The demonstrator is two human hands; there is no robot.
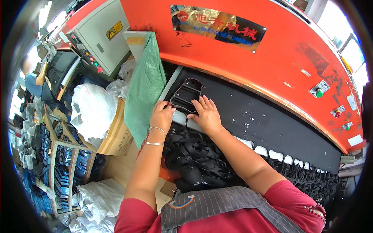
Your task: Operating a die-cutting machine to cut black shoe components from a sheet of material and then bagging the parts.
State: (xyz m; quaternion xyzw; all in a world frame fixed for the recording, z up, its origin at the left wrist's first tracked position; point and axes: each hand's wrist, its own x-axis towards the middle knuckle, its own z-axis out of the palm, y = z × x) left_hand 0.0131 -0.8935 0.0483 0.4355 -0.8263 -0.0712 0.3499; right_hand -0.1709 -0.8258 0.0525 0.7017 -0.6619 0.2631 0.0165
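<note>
A dark, sole-shaped metal cutting die (187,92) with crossbars lies at the left end of the black work surface. Just on its near side is a small white rounded piece (178,117) at the table edge. My left hand (161,115) has its fingers bent together at the left end of this piece, by the die's near-left corner. My right hand (208,114) is open with its fingers spread beside the die's near-right corner, its thumb reaching toward the white piece. The fingertips' exact contact is partly hidden.
A red-orange machine (279,42) with buttons spans the far side. White-ended pieces (276,155) with black strips line the near edge, and a heap of black straps (194,155) hangs before me. Left are a green sheet (143,89), carton (116,136) and shelves (72,171); a person (37,81) stands beyond.
</note>
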